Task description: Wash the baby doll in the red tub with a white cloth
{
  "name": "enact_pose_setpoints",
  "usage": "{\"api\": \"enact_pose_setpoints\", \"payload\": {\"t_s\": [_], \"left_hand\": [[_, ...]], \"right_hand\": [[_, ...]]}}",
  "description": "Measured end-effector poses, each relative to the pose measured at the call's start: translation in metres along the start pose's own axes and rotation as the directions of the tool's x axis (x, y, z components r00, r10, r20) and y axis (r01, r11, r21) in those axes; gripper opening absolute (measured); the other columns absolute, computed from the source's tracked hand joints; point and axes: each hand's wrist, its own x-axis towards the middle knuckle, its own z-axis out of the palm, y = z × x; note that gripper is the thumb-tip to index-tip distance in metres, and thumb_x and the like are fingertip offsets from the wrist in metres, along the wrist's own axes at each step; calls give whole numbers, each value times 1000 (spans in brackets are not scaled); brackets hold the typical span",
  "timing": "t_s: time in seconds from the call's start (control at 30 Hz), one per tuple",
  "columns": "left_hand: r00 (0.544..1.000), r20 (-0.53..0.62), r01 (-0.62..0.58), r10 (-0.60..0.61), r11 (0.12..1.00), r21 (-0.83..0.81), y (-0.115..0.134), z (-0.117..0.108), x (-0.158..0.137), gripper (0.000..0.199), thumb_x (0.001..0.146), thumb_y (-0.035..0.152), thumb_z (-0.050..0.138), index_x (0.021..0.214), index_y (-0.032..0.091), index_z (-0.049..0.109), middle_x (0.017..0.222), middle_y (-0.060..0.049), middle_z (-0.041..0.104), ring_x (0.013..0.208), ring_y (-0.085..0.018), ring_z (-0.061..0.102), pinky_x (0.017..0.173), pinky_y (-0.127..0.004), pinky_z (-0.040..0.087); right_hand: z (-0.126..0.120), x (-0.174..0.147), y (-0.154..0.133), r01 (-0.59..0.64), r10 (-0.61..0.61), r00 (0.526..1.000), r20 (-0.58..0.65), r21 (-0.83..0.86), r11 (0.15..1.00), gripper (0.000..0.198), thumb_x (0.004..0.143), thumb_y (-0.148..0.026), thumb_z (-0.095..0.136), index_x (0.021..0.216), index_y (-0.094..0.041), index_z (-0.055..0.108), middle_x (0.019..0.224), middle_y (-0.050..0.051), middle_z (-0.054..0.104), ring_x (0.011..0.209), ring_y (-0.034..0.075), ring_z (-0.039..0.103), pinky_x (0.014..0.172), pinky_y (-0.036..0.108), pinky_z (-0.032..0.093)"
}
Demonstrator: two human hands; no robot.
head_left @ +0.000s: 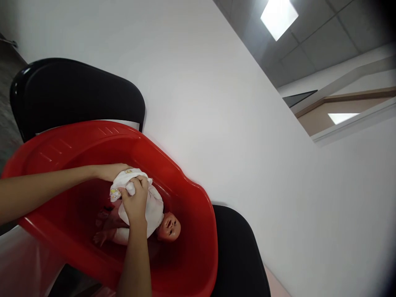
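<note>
A baby doll [161, 222] lies on its back in the red tub [192, 198], head toward the near rim. The right hand [135, 202] has its fingers [137, 185] closed on the doll's white garment [154, 208] at the legs; the left hand [109, 171] is tucked beneath, its grip hidden. Supporting the body underneath while gathering cloth evenly should keep the limbs from snagging.

One red tub [188, 194], one doll [161, 220] at its centre, one white garment [154, 206], two hands, left [109, 171], right [135, 202], two black chairs, at ten o'clock [77, 93], at five o'clock [239, 251], two ceiling lights [278, 16].
</note>
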Motion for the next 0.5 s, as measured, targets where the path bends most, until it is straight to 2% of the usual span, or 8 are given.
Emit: {"api": "enact_pose_setpoints", "payload": {"t_s": [0.13,0.23,0.33,0.43,0.5], "left_hand": [[999,-5,32,-33,999,-15,1,3,1,45,80,38,72,117,13,78,122,-14,85,107,-32,75,89,-32,58],[1000,10,23,-23,1000,-3,1,4,0,48,83,38,73,123,13,79,130,-14,84,115,-32,75,95,-31,58],[999,29,26,-26,1000,9,2,5,-1,47,83,40,75,122,13,78,127,-14,85,113,-32,75,94,-30,57],[998,14,56,-56,998,16,2,7,-1,49,82,41,75,121,12,77,123,-13,84,109,-30,74,90,-29,57],[997,23,67,-68,998,16,1,8,-1,49,82,44,74,119,12,77,122,-13,84,107,-30,75,88,-29,58]], "right_hand": [[3,0,0,-89,91,996,5,-124,988,47,86,-11,87,132,-17,79,155,16,63,148,32,60,133,45,46],[1,0,-3,-93,105,992,64,-170,981,53,91,-6,76,143,-14,77,151,17,68,146,32,63,131,46,48],[-2,2,-6,-104,136,986,98,-276,955,46,89,-2,70,132,-12,82,140,16,73,132,35,71,121,46,57],[-2,2,-7,-103,153,980,124,-338,936,35,91,-2,69,119,-14,85,137,15,73,123,34,74,114,45,60],[-2,1,-5,-84,135,981,139,-324,942,37,92,-1,68,122,-15,86,136,13,75,124,33,74,114,43,60]]}}
